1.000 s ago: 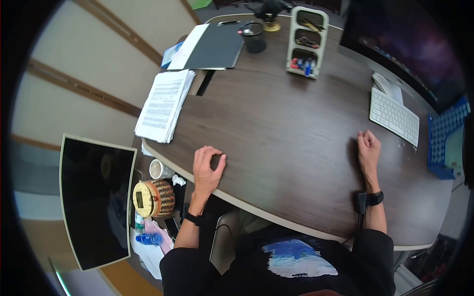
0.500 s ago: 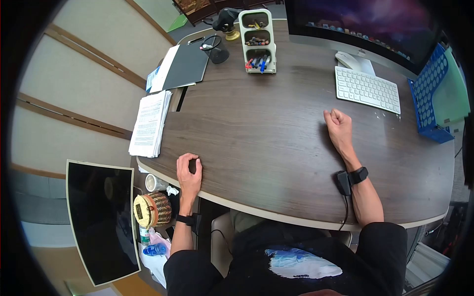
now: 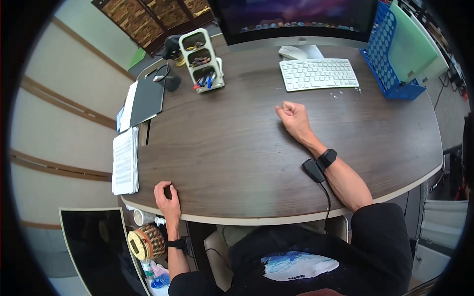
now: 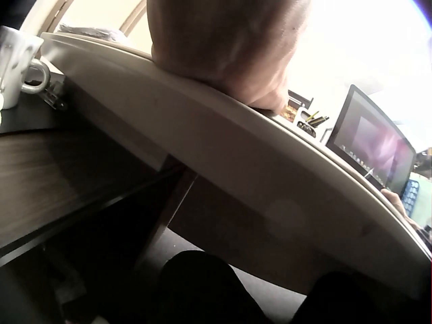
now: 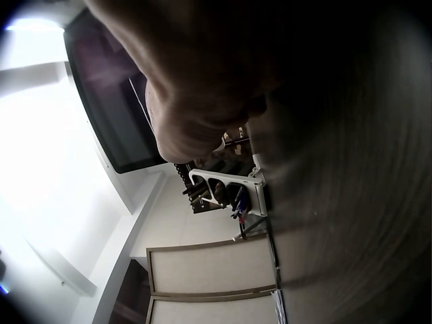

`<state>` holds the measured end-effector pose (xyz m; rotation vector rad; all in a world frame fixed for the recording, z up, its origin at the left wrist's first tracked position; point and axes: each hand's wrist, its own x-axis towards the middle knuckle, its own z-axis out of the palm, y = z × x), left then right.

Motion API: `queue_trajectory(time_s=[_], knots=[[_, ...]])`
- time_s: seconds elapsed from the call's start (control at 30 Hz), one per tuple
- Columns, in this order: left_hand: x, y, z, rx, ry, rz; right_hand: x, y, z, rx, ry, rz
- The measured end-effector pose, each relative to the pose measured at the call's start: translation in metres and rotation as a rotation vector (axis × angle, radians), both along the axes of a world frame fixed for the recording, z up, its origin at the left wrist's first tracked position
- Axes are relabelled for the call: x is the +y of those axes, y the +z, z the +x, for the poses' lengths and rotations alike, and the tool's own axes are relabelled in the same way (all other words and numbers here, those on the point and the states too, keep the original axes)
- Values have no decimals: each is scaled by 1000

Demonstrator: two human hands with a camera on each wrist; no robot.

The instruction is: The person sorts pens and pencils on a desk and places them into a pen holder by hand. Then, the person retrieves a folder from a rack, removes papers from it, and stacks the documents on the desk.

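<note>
Left hand: The left hand [image 3: 168, 199] is loose, with bent fingers and a gap by the thumb. I see nothing in it. It sits at the near left edge of the surface [image 3: 227, 148].
Right hand: The right hand [image 3: 294, 120] is curled up in a fist. I see no thing in it, but I cannot tell what the inside of the fist looks like. It is on the far side of the middle.
Surface: The brown top lies under both hands. The step looks like 2 hands resting here, so soft arms and a light touch should work best.
Keyboard: The keyboard [image 3: 320, 75] is just past the fist, to the far right. A small gap there should stop any bumped keys.
Cable: The cable [image 3: 328, 200] runs from the black box [image 3: 313, 170] by the right arm over the near edge. It is best left slack, or it could tug.
Cup: The cup [image 3: 143, 217] sits lower, past the near left edge. The left arm is near it, so slow, small moves seem safest.
Paper: The paper stack [image 3: 125, 162] is at the far left of the left hand, and a swing that way could push it.
</note>
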<state>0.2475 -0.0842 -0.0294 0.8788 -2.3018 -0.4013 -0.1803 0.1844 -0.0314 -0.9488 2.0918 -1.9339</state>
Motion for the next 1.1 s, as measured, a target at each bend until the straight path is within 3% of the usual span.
queue_trajectory(time_s=[1.1], knots=[[-4,-8,6,32,-23,28,2,8,1,-48,7,-9]])
